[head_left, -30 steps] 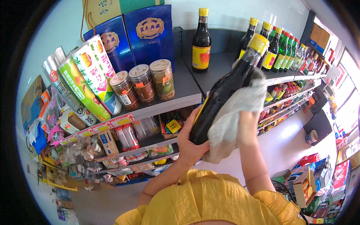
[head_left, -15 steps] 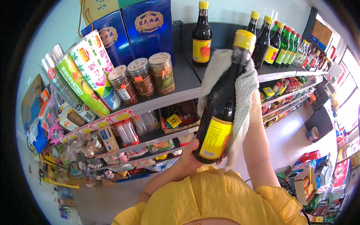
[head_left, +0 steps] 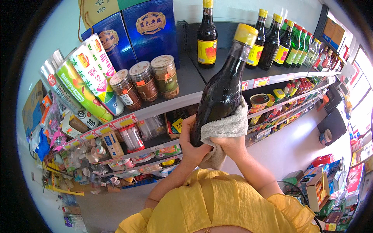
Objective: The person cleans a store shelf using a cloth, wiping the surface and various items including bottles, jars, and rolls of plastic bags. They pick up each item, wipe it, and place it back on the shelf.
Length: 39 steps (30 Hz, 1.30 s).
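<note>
A dark glass bottle with a yellow cap (head_left: 221, 91), which looks like a soy sauce or vinegar bottle, leans to the right in front of me. Around its lower left side my left hand (head_left: 193, 141) is closed, holding it. My right hand (head_left: 229, 145) is closed on a grey-white cloth (head_left: 227, 125) and presses it against the bottle's lower right side. Part of the cloth hangs below between my hands. The cloth and hands hide the bottle's base and label.
On the black shelf top (head_left: 190, 73) stand a similar bottle (head_left: 207, 40), a row of bottles (head_left: 268, 48), lidded spice jars (head_left: 143, 81), rolls in printed wrappers (head_left: 83, 81) and blue boxes (head_left: 149, 27). Lower shelves carry packaged goods. Cartons (head_left: 318, 190) sit at the lower right.
The cloth has moved from around the bottle's neck down to its lower side, with my right hand. My left hand has shifted left and up. The yellow label is now out of sight.
</note>
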Motion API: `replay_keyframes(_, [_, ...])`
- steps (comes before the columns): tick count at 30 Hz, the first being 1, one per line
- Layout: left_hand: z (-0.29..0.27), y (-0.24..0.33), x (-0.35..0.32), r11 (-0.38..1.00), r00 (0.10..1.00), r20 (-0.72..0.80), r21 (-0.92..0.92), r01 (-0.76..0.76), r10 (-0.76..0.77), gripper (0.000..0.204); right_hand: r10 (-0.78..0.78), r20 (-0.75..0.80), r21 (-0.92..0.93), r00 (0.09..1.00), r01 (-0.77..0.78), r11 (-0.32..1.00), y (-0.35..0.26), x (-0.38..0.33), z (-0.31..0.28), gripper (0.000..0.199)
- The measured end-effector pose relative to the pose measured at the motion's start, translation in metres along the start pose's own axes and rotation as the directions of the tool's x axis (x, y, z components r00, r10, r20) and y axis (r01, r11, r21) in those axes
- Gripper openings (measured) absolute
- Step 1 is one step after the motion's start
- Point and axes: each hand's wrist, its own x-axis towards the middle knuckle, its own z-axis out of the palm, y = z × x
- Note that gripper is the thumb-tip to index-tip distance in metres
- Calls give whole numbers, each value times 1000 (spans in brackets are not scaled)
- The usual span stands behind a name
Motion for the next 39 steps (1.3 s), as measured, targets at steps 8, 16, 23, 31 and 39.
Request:
replay_keyframes(8, [-2,-27,17,794,871,102,371,-482,481,74,53,-101,246,994,-26,969,3,43,-24,71])
replay_keyframes(16, [22,-3,50,962,945,311,-209,174,-103,61,220,201,837,955,-284,468,35,99,-56,56])
replay_keyframes(23, [33,-2,47,971,961,257,-189,149,-97,56,109,87,522,990,-139,842,28,74,-56,93])
replay_keyframes(31, [16,14,56,875,866,409,-257,411,-286,73,226,153,654,962,-269,706,9,92,-64,51])
replay_keyframes(39, [8,0,65,789,768,584,-328,520,-263,71,252,141,700,958,-276,659,-14,129,-67,33])
